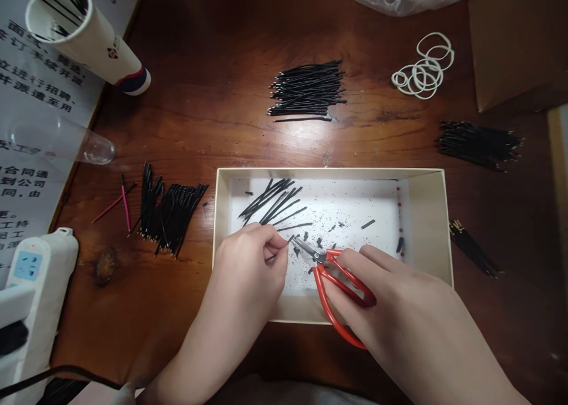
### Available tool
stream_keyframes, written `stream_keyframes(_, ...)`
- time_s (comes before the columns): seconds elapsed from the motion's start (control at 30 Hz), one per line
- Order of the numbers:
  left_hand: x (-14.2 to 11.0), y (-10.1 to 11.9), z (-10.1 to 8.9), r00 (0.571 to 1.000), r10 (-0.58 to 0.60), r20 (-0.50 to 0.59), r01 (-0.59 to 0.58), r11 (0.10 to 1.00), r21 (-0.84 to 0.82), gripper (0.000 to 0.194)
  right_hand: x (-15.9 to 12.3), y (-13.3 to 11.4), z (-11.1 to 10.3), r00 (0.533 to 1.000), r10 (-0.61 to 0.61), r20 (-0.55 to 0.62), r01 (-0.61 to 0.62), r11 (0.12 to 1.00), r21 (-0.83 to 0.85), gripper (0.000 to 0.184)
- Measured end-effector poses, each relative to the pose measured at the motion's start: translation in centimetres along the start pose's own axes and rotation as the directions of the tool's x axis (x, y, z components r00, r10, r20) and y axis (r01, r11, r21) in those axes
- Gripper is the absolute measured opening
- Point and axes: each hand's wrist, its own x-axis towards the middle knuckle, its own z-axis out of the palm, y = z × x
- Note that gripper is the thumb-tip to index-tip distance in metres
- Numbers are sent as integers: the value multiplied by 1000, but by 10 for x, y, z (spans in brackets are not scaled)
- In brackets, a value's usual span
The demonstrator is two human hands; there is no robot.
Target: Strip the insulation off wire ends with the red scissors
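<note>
Pinching a thin black wire (290, 238) between thumb and fingertips, the left hand (246, 260) reaches in over the near wall of a shallow cream cardboard box (328, 172), its fingers closed and curled around the wire. The right hand (390, 292) comes in from the lower right, fingers closed around the loops of red-handled steel scissors (331, 286). Their steel blades (306, 248) point left, with the tips just beside the end of the wire, above the box's white floor.

Inside the box lie several long, loose black wires (275, 201) toward the back left, while short black offcuts (319, 242) and fine black crumbs are scattered across the floor. Both hands are over the box, and the wire sits between them.

On the dark reddish-brown wooden table (248, 138) around the box lie more bundles: a neat pile of black wires (306, 88) beyond it, a loose pile of black wires (477, 144) to the right, and a fanned pile of black wires (171, 212) to the left, beside two slim red wires (119, 203). White rubber bands (423, 67) sit in a tangled heap at the upper right. A white paper tube (84, 38) holding black wires lies on its side at the upper left, near a clear plastic cup (57, 138), also on its side.
</note>
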Motion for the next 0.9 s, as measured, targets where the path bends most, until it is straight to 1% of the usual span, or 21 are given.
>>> stream_keyframes(0.13,0,0,0,1000,7,-1,-7,1000,-1,18,0,-2,-2,999,-14,29,15,1000,-15,27)
stream_keyframes(0.23,-1,0,1,1000,10,-7,-10,1000,2,18,2,-4,-7,992,-22,125,27,999,-38,24)
stream_keyframes(0.37,-1,-2,2,1000,16,-17,-16,1000,0,20,2,-6,-14,960,-1,279,18,998,-57,22)
stream_keyframes(0.43,0,-2,2,1000,15,-18,-15,1000,2,20,1,-7,-16,951,-11,308,32,997,-66,24)
stream_keyframes(0.5,0,-2,2,1000,9,-18,-9,1000,4,20,1,-7,-16,956,-32,293,60,994,-90,26)
stream_keyframes(0.6,0,-1,1,1000,-5,-7,5,1000,-1,20,4,-7,-16,981,-43,187,72,986,-152,21)
stream_keyframes(0.7,0,1,0,1000,-10,9,10,1000,-3,21,7,-7,-18,993,-71,90,87,979,-186,13)
stream_keyframes(0.8,0,1,0,1000,-3,12,3,1000,-12,21,10,-6,-20,994,-82,72,95,974,-207,11)
stream_keyframes(0.9,0,0,0,1000,-4,12,4,1000,-19,20,10,-6,-18,993,-76,89,93,973,-212,15)
